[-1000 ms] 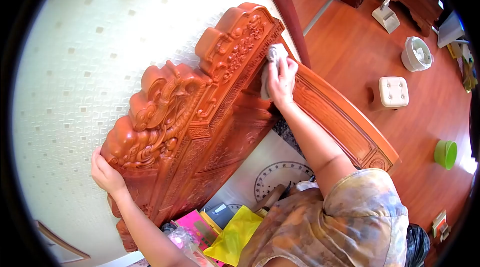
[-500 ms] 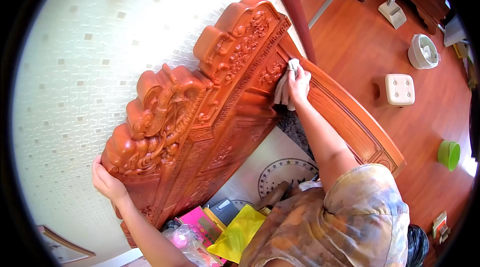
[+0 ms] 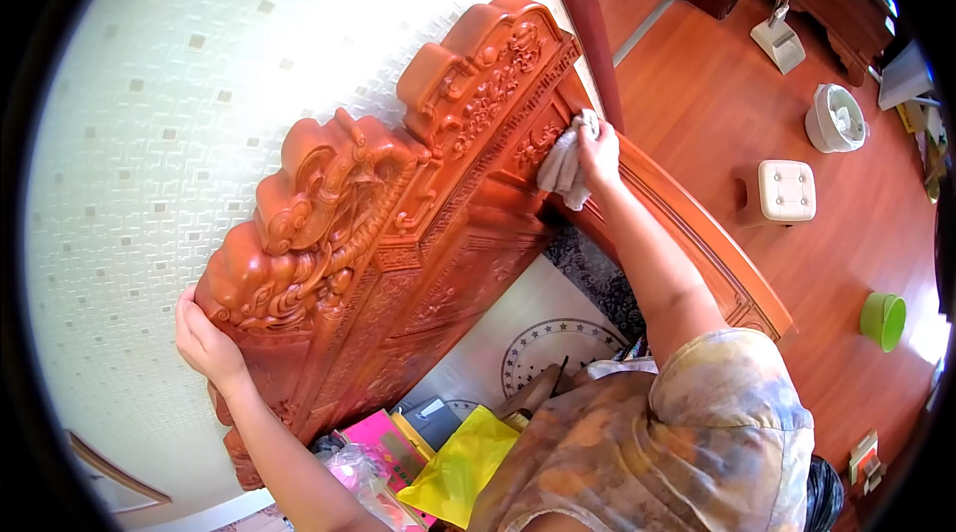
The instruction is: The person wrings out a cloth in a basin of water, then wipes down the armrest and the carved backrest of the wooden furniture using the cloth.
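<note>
A carved reddish-brown wooden headboard (image 3: 344, 233) leans across the middle of the head view, its top edge along the patterned wall. My left hand (image 3: 207, 341) grips its left end, fingers together around the edge. At the far right end, my right hand (image 3: 599, 155) is closed on a grey-white cloth (image 3: 564, 173). The cloth hangs bunched against the carved panel beside a small floral relief. Part of it is hidden under my fingers. A long wooden side board (image 3: 687, 233) runs down and to the right from that corner, just behind my right hand.
Below the headboard lie a yellow bag (image 3: 460, 472), a pink box (image 3: 383, 440) and clear plastic. Rightward on the wooden floor stand a cream stool (image 3: 788, 191), a lined bin (image 3: 835, 120), a green bin (image 3: 882, 322) and a dustpan (image 3: 778, 42).
The cloth has swung left and spread more over the carved panel, with my right hand still holding it. The view has shifted slightly. My left hand stays on the headboard's edge.
</note>
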{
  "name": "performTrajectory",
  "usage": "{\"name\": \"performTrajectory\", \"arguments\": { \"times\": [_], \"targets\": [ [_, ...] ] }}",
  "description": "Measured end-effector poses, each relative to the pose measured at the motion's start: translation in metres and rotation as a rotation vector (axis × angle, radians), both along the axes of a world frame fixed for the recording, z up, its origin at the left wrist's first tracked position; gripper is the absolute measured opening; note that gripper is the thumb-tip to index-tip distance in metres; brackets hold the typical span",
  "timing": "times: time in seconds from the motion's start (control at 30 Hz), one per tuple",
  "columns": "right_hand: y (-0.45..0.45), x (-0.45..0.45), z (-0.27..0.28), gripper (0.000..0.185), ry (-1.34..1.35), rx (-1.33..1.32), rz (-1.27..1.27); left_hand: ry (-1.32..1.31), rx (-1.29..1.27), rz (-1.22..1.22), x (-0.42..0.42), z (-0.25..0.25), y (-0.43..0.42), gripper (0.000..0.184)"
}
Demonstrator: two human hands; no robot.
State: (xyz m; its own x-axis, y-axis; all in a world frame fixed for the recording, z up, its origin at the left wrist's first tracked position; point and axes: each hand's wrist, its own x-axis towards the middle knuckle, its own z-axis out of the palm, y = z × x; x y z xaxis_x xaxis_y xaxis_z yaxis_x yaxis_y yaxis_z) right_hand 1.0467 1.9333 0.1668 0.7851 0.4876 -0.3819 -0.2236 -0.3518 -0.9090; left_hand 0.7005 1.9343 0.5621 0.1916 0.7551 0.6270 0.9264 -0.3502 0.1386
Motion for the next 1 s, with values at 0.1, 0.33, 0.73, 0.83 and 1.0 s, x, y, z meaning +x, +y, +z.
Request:
{"name": "performTrajectory", "arguments": {
  "times": [0.1, 0.33, 0.73, 0.83, 1.0],
  "targets": [
    [-0.004, -0.022, 0.058, 0.043, -0.411, 0.208, -0.104, 0.039, 0.002, 0.015, -0.002, 0.001, 0.001, 0.035],
    [0.01, -0.014, 0.025, 0.028, -0.437, 0.218, -0.171, 0.032, -0.006, 0.011, -0.003, 0.001, 0.003, 0.036],
    [0.005, 0.013, -0.05, 0.043, 0.055, -0.291, 0.17, 0.022, 0.006, -0.01, -0.004, 0.001, 0.003, 0.034],
    [0.004, -0.02, -0.066, 0.05, 0.092, -0.169, 0.103, 0.021, 0.014, 0.0, -0.002, 0.001, 0.003, 0.034],
    [0.001, -0.081, -0.062, 0.041, 0.202, 0.015, 0.012, 0.05, 0.033, 0.02, -0.003, 0.001, 0.002, 0.034]
  ]
}}
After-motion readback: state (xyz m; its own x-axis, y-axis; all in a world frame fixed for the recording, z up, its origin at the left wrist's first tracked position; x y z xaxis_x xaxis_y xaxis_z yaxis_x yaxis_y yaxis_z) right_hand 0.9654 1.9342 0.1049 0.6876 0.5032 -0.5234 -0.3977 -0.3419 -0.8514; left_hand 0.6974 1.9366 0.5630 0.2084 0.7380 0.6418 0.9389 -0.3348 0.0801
